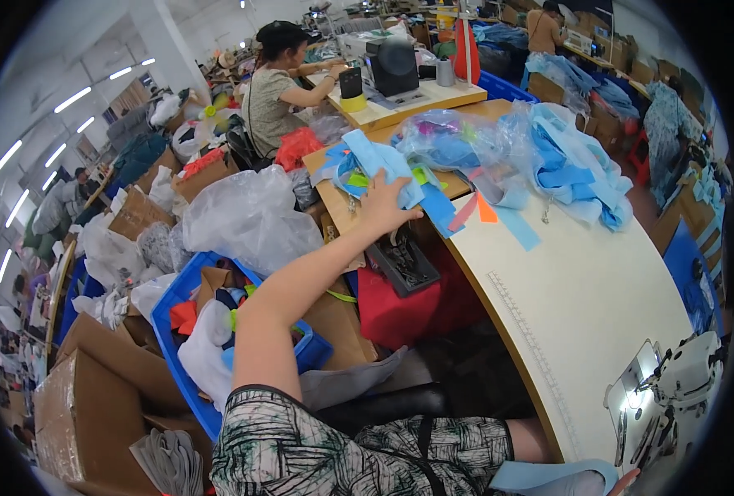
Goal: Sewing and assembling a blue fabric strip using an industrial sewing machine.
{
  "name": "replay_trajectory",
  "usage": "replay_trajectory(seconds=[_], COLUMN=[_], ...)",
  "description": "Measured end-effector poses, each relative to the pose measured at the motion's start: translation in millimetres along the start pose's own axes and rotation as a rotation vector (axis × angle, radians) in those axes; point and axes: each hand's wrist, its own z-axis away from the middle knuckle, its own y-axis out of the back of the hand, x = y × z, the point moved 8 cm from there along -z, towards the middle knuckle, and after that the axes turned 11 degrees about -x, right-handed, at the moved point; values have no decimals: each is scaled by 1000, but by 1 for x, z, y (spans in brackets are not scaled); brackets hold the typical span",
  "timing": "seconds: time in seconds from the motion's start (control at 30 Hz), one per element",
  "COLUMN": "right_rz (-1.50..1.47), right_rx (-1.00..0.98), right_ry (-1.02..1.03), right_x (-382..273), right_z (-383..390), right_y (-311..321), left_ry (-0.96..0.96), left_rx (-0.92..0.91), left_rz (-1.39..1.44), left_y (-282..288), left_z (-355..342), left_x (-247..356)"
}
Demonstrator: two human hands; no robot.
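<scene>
My left arm stretches far forward, and my left hand (387, 204) rests on a pile of light blue fabric pieces (372, 155) at the corner of a wooden table. Its fingers are spread over the cloth, with the thumb apart. Only a sliver of my right hand (626, 481) shows at the lower right edge, beside a light blue fabric strip (557, 475); most of its fingers are hidden. The lit needle area of a white sewing machine (689, 376) lies just beyond that hand.
A black tray of small tools (404, 264) sits below my left hand. Bagged blue cloth (578, 169) and an orange scrap (487, 209) lie at the white tabletop's (573, 306) far end. A blue bin (186, 347) of scraps stands left. Another person (272, 99) sits working ahead.
</scene>
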Motion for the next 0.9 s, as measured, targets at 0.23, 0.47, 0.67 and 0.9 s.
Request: replay_trajectory(seconds=[0.23,0.47,0.67,0.9], right_rz=[40,-60,-636,-36], right_rx=[120,183,-23,64], right_ry=[-105,-137,-61,141], right_x=[-3,-11,8,-26], right_z=[-2,5,-20,6], right_y=[-1,8,33,31], left_ry=[66,83,-47,4], left_rx=[123,58,19,-58], left_rz=[597,1586,1637,1677], left_y=[41,45,52,35], left_z=[-33,-40,-33,-41], left_x=[-87,-82,-100,-90])
